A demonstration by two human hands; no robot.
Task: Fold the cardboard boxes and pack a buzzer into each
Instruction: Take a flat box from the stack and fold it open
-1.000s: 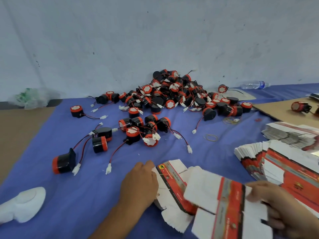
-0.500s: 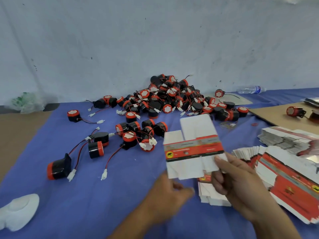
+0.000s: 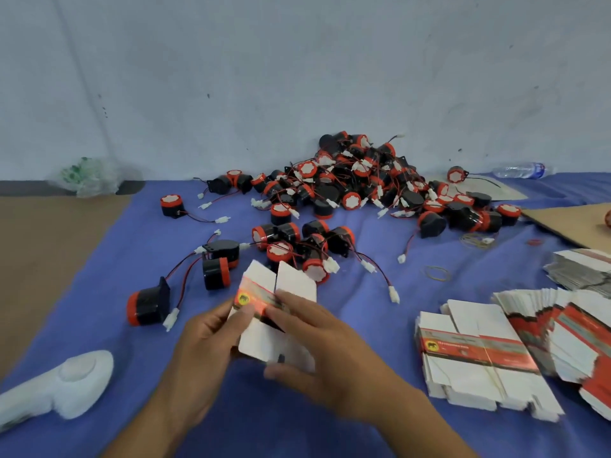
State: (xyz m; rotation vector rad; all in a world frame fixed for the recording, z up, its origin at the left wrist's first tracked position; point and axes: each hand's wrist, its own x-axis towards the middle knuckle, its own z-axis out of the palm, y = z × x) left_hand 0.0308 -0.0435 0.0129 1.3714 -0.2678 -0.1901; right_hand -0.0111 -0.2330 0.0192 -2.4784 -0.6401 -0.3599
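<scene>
I hold one flat white cardboard box [image 3: 291, 285] with a red printed band above the blue cloth, near the middle. My left hand [image 3: 205, 345] grips its left side with thumb and fingers. My right hand [image 3: 317, 345] grips its right side, fingers across the red band. A big heap of black and red buzzers [image 3: 363, 183] with wires lies at the back by the wall. Several loose buzzers [image 3: 291, 242] lie just beyond the box, and one buzzer [image 3: 148, 304] lies to the left of my hands.
Stacks of flat boxes [image 3: 476, 352] fan out at the right on the blue cloth [image 3: 99, 292]. A white foam piece [image 3: 66, 381] lies at the lower left. Rubber bands [image 3: 438, 272], a brown cardboard sheet [image 3: 575, 223], a water bottle [image 3: 519, 170] and a plastic bag [image 3: 92, 175] lie around.
My right hand lifted one flat box off the stack and brought it left and down. My left hand came up and took hold of its left side.
</scene>
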